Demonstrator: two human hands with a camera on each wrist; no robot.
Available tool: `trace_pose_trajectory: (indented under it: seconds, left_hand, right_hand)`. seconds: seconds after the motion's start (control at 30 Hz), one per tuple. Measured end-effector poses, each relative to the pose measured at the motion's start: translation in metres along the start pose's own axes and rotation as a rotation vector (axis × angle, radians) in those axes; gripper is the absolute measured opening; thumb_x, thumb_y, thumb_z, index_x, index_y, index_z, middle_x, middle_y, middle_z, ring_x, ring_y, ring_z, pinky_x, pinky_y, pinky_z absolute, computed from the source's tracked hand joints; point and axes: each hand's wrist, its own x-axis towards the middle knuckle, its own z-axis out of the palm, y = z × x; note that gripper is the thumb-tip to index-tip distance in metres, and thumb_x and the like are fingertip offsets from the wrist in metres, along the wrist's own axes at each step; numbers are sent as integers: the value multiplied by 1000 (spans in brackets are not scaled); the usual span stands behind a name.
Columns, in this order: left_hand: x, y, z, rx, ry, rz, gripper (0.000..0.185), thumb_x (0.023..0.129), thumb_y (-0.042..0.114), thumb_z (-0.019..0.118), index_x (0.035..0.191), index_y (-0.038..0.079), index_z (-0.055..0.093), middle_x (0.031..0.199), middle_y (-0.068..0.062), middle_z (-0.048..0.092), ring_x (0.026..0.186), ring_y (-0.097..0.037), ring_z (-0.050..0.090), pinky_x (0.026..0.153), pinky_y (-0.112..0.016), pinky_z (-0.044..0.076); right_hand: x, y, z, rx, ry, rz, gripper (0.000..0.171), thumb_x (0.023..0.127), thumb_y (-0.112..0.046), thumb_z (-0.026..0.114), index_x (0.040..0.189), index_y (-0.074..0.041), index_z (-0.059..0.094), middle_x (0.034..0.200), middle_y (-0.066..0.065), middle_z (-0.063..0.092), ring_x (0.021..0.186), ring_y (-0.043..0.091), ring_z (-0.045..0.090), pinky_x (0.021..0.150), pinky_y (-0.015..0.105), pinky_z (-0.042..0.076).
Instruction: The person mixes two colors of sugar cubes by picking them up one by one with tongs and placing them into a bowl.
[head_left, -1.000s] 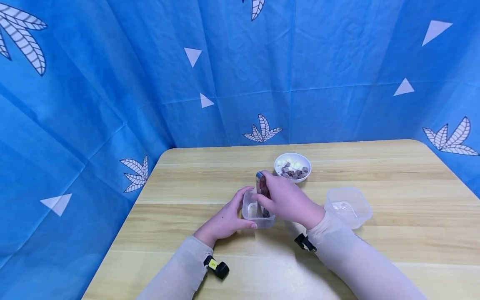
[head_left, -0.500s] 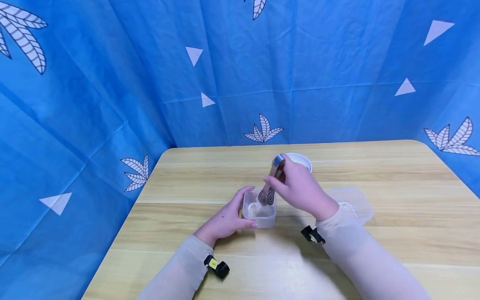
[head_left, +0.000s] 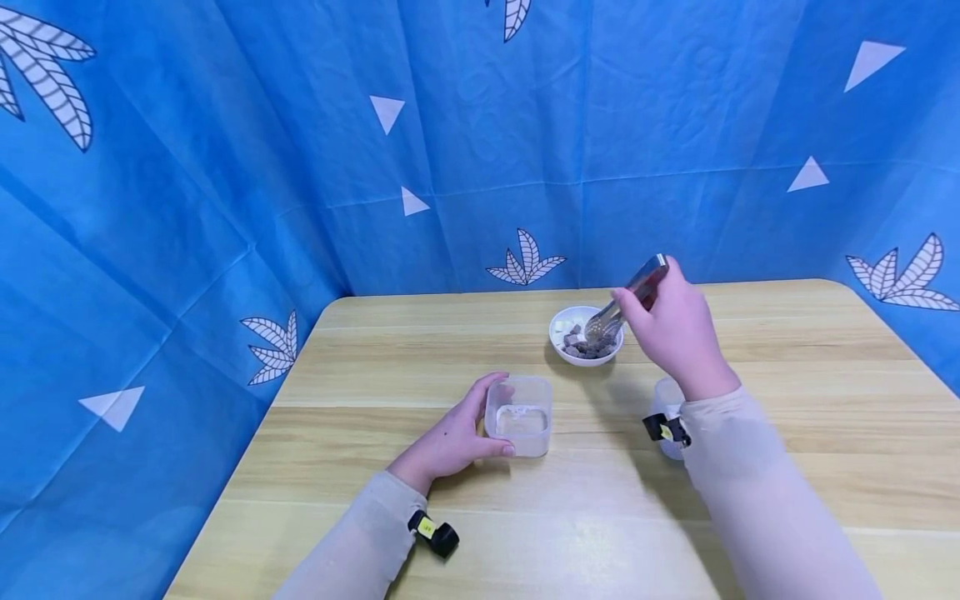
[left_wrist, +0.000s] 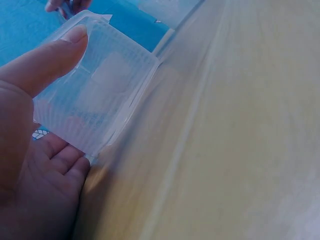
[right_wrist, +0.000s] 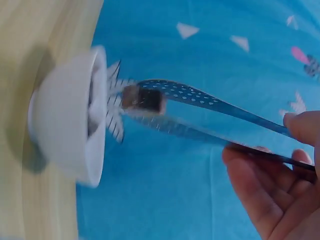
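Note:
My left hand [head_left: 463,429] holds a clear square plastic container [head_left: 522,392] by its left side, thumb at the near wall and fingers at the far one. In the left wrist view the thumb presses the wall of the container [left_wrist: 112,75]. My right hand [head_left: 678,333] grips metal tongs [head_left: 637,287] between thumb and fingers. Over the rim of a white bowl [right_wrist: 65,115], the tongs' perforated tips have a brown cube [right_wrist: 144,99] between them. Brown and white cubes [head_left: 585,346] lie inside the bowl in the head view.
A second clear plastic container [head_left: 667,396] stands at the right, mostly hidden behind my right wrist. All of this is on a light wooden table [head_left: 360,350]. Blue patterned cloth [head_left: 465,125] hangs behind and to the left.
My right hand with the tongs has moved out of the left-hand container, right and away to the bowl. A brown cube is now between the tips. The left hand stays put.

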Motion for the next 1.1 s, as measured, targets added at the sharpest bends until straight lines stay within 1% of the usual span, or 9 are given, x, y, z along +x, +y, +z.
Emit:
trace_pose_trajectory:
  seconds: [0.1, 0.3, 0.53, 0.7, 0.83, 0.93, 1.0, 1.1]
  left_hand:
    - [-1, 0, 0, -4, 1, -5, 104, 81, 21, 87, 160, 29, 20, 157, 2, 38, 140, -19, 41, 119, -46, 24]
    - [-2, 0, 2, -9, -3, -7, 104, 81, 20, 87, 160, 30, 20, 157, 3, 38, 140, -19, 41, 118, -45, 25]
    - [3, 2, 1, 36, 8, 37, 106, 80, 23, 88, 161, 28, 20, 156, 3, 40, 142, -20, 39, 119, -47, 24]
    - [5, 1, 2, 33, 3, 16, 107, 80, 24, 88, 161, 31, 19, 158, 3, 38, 145, -21, 35, 119, -50, 22]
    - [6, 1, 4, 20, 1, 11, 107, 80, 24, 88, 161, 32, 18, 158, 1, 36, 144, -23, 35, 119, -52, 22]
    - [4, -1, 5, 43, 3, 0, 108, 80, 28, 88, 161, 33, 17, 159, 1, 35, 144, -25, 34, 119, -55, 21]
    - [3, -2, 6, 67, 9, -13, 110, 79, 31, 88, 161, 35, 16, 160, 1, 34, 145, -25, 33, 119, -56, 21]
    - [0, -5, 6, 79, 19, -27, 110, 78, 32, 89, 160, 42, 16, 161, 2, 32, 147, -23, 29, 119, -55, 20]
  right_hand:
    - [3, 7, -2, -31, 13, 25, 43, 99, -41, 63, 109, -2, 48, 81, 13, 59, 65, 27, 53, 54, 38, 44]
    - [2, 8, -4, -43, 10, 25, 45, 98, -43, 64, 108, -3, 48, 80, 12, 60, 64, 26, 53, 53, 38, 43]
    - [-3, -1, -11, -28, 50, -3, 45, 96, -44, 66, 110, -4, 49, 83, 11, 63, 66, 24, 55, 52, 36, 45]
    - [-6, -7, -15, -11, 41, -30, 41, 96, -43, 66, 107, -7, 51, 81, 9, 63, 66, 23, 53, 53, 35, 43]
    - [-9, -13, -20, 12, 58, -64, 35, 96, -38, 67, 105, -8, 53, 78, 8, 60, 66, 22, 50, 53, 33, 41]
    - [-14, -17, -24, 48, 67, -82, 30, 97, -35, 68, 104, -8, 56, 77, 7, 59, 66, 22, 50, 54, 31, 40]
    - [-17, -20, -27, 72, 63, -86, 27, 97, -35, 67, 104, -9, 59, 78, 6, 61, 66, 22, 51, 55, 30, 39]
    - [-21, -23, -34, 84, 48, -68, 27, 99, -37, 63, 103, -11, 62, 81, 6, 63, 68, 21, 54, 56, 30, 40]
